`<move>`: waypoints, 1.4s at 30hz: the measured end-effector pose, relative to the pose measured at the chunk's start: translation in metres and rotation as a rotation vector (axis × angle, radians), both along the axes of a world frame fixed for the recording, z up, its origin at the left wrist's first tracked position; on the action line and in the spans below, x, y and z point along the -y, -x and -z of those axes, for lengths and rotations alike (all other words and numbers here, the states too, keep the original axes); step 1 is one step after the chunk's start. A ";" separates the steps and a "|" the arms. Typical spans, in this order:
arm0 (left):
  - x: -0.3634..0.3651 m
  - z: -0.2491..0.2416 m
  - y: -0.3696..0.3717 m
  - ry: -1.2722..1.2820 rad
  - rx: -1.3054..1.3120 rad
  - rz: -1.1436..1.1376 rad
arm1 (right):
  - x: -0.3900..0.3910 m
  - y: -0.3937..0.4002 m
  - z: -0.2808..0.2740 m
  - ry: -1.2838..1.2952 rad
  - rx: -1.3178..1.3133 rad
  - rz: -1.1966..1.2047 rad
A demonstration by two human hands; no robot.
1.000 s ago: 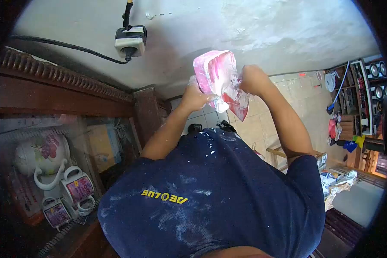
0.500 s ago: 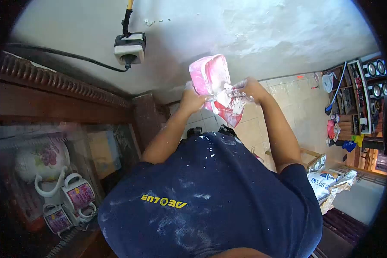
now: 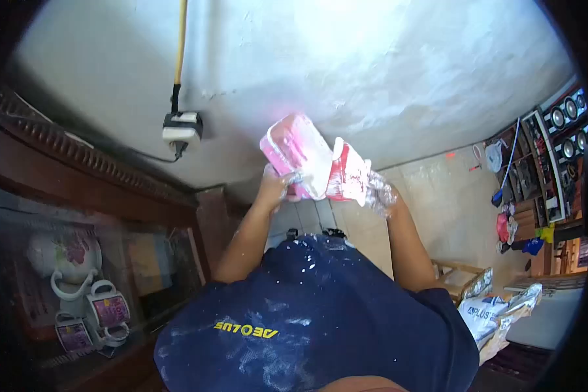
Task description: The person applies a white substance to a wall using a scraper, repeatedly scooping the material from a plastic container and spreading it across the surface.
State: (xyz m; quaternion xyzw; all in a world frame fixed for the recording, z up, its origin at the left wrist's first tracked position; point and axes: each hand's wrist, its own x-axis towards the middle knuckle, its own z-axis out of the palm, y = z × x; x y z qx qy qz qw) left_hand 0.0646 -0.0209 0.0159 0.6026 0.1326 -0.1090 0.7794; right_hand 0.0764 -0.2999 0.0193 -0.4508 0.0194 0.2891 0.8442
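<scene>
My left hand [image 3: 274, 188] is closed on the lower end of a pink plastic tub [image 3: 286, 145], held tilted in front of the wall. White paste coats the tub's inside and its lower end. My right hand [image 3: 380, 196] is closed around a red plastic spreader [image 3: 338, 175] smeared thickly with the same paste. The spreader's left edge is right at the tub's right side. White smears cover the fingers of both hands.
Ahead rises a pale plastered wall [image 3: 372, 91] with a socket box [image 3: 181, 129] on a cord. A wooden glass cabinet [image 3: 98, 189] holding mugs stands at left. On the right are a paste sack [image 3: 487, 317], tiled floor [image 3: 431, 189] and a shelf with speakers [image 3: 558, 140].
The tub has shifted left and down in view and tipped further left. The spreader, which pointed downward below the tub's rim, is now turned upward beside it. The view has tilted up.
</scene>
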 end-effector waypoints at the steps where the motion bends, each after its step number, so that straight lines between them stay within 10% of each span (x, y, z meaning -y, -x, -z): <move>1: 0.007 -0.005 -0.001 -0.003 0.029 0.002 | 0.015 -0.006 0.001 -0.003 0.029 0.002; 3: 0.019 -0.015 -0.004 0.129 0.019 0.024 | 0.043 -0.021 0.016 -0.442 0.005 -0.173; 4: 0.025 -0.020 -0.007 0.126 0.056 0.027 | 0.038 -0.024 0.003 -0.146 0.085 0.016; 13: 0.073 -0.052 -0.030 0.102 0.062 0.089 | 0.047 -0.045 -0.110 -0.557 0.074 0.225; 16: 0.082 -0.055 -0.030 0.176 0.057 0.064 | 0.037 -0.052 -0.122 -0.350 -0.054 0.484; 21: 0.081 -0.050 -0.026 0.175 0.072 0.082 | 0.026 -0.084 -0.126 -0.327 0.398 0.672; 35: 0.041 -0.023 0.005 0.280 -0.034 0.193 | -0.036 -0.163 -0.352 -0.400 0.799 0.598; 42: 0.022 -0.006 0.004 0.324 -0.050 0.229 | -0.051 -0.174 -0.282 -0.117 0.613 0.670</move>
